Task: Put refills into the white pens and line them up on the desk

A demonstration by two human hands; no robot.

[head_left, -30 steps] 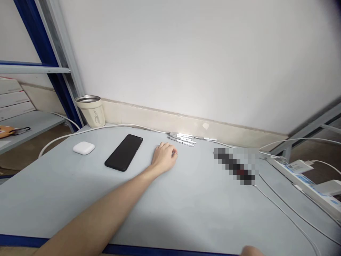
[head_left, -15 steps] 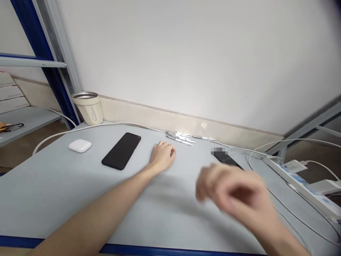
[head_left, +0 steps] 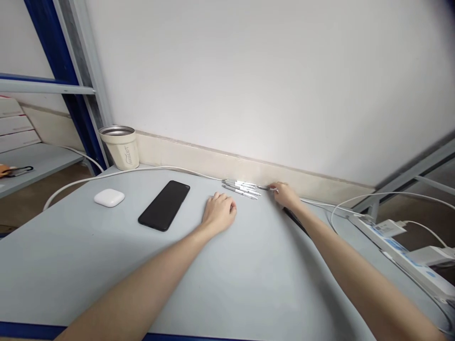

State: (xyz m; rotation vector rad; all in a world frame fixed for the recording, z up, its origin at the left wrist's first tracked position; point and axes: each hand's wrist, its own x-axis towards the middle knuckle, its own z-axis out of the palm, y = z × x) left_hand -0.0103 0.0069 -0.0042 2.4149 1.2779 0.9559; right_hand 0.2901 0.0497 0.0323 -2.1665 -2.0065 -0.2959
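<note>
My left hand (head_left: 219, 212) rests on the grey desk with its fingers curled in, and I see nothing in it. A black smartphone (head_left: 164, 205) lies flat to its left. Farther back, my right hand (head_left: 284, 194) pinches a silver-white pen (head_left: 263, 188) near the wall. Just left of that pen lies a small pile of similar pens (head_left: 241, 187). Under my right forearm a dark flat object (head_left: 295, 220) shows only in part; the arm covers the rest of it.
A white earbud case (head_left: 109, 198) sits on the left of the desk. A cream cup (head_left: 122, 149) stands in the back left corner. One white cable (head_left: 167, 167) runs along the wall. On the right lies a power strip (head_left: 405, 255) with plugged-in chargers and loose cables.
My right hand has gone from above the right front of the desk to the pens by the wall and closed on one. My left hand stays in place.
</note>
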